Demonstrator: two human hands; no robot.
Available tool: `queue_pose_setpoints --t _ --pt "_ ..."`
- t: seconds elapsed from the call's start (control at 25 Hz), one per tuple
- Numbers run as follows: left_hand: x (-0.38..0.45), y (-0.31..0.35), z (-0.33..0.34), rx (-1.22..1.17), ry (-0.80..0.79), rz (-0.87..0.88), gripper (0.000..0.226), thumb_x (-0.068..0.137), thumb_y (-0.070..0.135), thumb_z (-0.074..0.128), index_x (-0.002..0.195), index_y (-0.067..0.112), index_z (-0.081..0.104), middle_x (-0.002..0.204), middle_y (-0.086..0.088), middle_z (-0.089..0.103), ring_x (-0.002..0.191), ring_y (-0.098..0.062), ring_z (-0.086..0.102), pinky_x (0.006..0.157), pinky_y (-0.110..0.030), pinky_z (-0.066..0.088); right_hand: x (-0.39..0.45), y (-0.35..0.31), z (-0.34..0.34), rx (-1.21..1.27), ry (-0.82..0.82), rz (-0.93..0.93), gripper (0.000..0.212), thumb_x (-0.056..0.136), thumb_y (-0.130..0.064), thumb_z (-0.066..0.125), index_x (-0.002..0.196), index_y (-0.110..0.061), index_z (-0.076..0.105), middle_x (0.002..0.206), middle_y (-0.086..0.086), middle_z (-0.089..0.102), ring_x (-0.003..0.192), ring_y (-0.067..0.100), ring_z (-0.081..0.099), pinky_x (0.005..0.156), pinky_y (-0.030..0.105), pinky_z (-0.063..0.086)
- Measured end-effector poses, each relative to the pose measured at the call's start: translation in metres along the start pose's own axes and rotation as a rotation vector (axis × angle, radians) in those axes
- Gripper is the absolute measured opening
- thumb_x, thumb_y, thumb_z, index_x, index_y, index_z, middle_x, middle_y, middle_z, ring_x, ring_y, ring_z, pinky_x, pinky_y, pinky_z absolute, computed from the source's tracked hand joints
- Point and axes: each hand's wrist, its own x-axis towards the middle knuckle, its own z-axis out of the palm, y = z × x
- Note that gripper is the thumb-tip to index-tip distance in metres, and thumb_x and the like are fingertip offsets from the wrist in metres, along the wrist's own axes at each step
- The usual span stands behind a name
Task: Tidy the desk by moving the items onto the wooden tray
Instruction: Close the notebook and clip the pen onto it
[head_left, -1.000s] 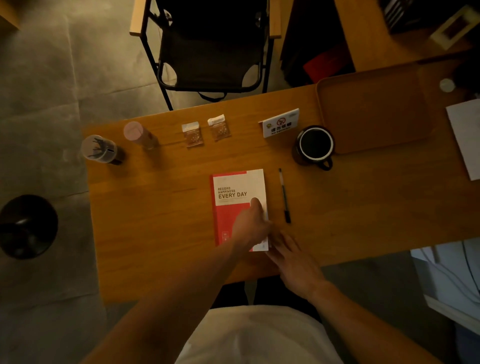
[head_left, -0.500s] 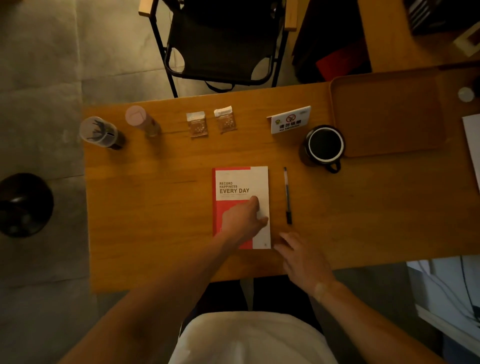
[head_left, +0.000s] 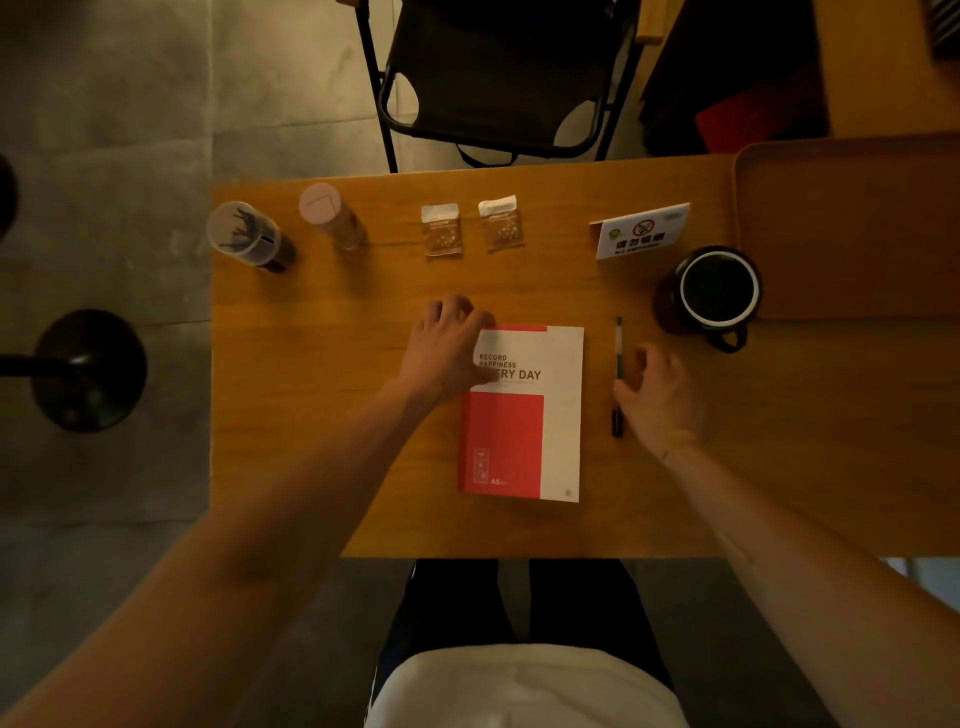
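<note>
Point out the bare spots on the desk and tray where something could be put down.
The wooden tray looks bare as far as the frame shows. Open desk lies left of the red and white notebook, below the clear lidded jar and pink-capped bottle. More lies right of the black pen, below the black mug. The back row is crowded.

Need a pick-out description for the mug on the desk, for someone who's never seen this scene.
Start at the wooden tray on the desk's right end. Just off its near left corner stands the mug, beside the no-smoking sign and beyond the pen. It is the only dark round thing on the desk, with a white rim and a handle that points toward the person.
</note>
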Motion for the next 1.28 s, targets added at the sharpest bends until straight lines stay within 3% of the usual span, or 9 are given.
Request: queue_pose_setpoints --t 0.16,0.36,0.52,0.68,0.76,0.88,1.04,1.12,1.28 --pt "-0.005 0.002 0.003 -0.060 0.037 -0.015 0.072 0.069 0.045 0.082 0.129 0.022 0.049 0.137 -0.009 0.040 0.126 -0.032 0.034 0.102 -0.045 0.036 -0.004 -0.010 0.009 0.002 0.014 -0.026 0.060 0.089 -0.029 0.065 0.142 -0.027 0.036 0.132 0.005 0.050 0.109 0.027 0.058 0.076 0.037 0.054" --pt "-0.012 0.005 0.008 -0.151 -0.001 -0.073 0.070 0.065 0.038 0.087 0.120 0.021 0.046 0.133 -0.007 0.038 0.122 -0.028 0.035 0.097 -0.041 0.043 0.003 -0.022 0.010 0.153 -0.001 -0.001 0.071 0.086 -0.018 0.068 0.146 -0.028 0.031 0.117 0.007 0.059 0.100 0.026 0.061 0.074 0.034 0.052" --pt "-0.021 0.005 0.013 -0.312 -0.015 -0.068 0.065 0.068 0.027 0.086 0.115 0.024 0.040 0.133 -0.005 0.033 0.115 -0.023 0.044 0.077 -0.029 0.054 0.016 -0.047 -0.009 0.351 0.028 -0.018 0.090 0.082 -0.015 0.072 0.150 -0.032 0.016 0.138 0.010 0.051 0.119 0.031 0.056 0.091 0.048 0.054" --pt "-0.027 0.004 0.011 -0.337 -0.016 -0.041 0.064 0.071 0.025 0.085 0.115 0.023 0.039 0.132 -0.004 0.034 0.099 -0.017 0.054 0.065 -0.022 0.055 0.027 -0.088 -0.033 0.365 0.282 -0.248 0.099 0.080 -0.011 0.072 0.151 -0.037 0.008 0.124 0.010 0.059 0.091 0.009 0.058 0.058 0.013 0.042" --pt "-0.030 0.004 0.011 -0.356 -0.014 -0.033 0.063 0.071 0.024 0.085 0.114 0.023 0.039 0.131 -0.003 0.035 0.098 -0.015 0.052 0.063 -0.019 0.053 0.031 -0.109 -0.036 0.311 0.327 -0.364 0.094 0.080 -0.012 0.071 0.150 -0.038 0.014 0.121 0.009 0.060 0.086 0.005 0.054 0.055 0.008 0.035" --pt "-0.031 0.004 0.009 -0.378 -0.007 -0.013 0.061 0.072 0.024 0.084 0.113 0.023 0.039 0.129 -0.003 0.036 0.095 -0.013 0.050 0.060 -0.014 0.048 0.033 -0.134 -0.031 0.381 0.251 -0.366 0.090 0.077 -0.011 0.072 0.146 -0.039 0.020 0.105 0.001 0.058 0.076 0.004 0.055 0.055 0.010 0.040" --pt "-0.031 0.007 0.007 -0.433 0.001 0.023 0.062 0.070 0.019 0.085 0.116 0.019 0.042 0.127 -0.005 0.038 0.098 -0.019 0.054 0.062 -0.017 0.049 0.029 -0.144 -0.010 0.484 0.043 -0.273 0.083 0.078 -0.010 0.073 0.139 -0.038 0.022 0.090 -0.010 0.053 0.075 0.017 0.065 0.057 0.032 0.058" --pt "-0.031 0.006 0.008 -0.471 -0.007 0.029 0.063 0.070 0.017 0.085 0.118 0.018 0.043 0.125 -0.006 0.039 0.099 -0.022 0.055 0.066 -0.024 0.054 0.030 -0.143 -0.002 0.512 -0.049 -0.230 0.076 0.080 -0.011 0.070 0.134 -0.039 0.025 0.088 -0.007 0.058 0.074 0.022 0.069 0.060 0.038 0.061" --pt "-0.030 0.001 0.010 -0.738 -0.023 -0.057 0.058 0.076 0.008 0.078 0.123 0.022 0.046 0.119 0.000 0.045 0.098 -0.015 0.058 0.061 -0.015 0.049 0.038 -0.145 0.004 0.586 -0.158 -0.154 0.056 0.086 -0.014 0.066 0.126 -0.040 0.037 0.090 0.002 0.066 0.070 0.020 0.072 0.063 0.038 0.062"
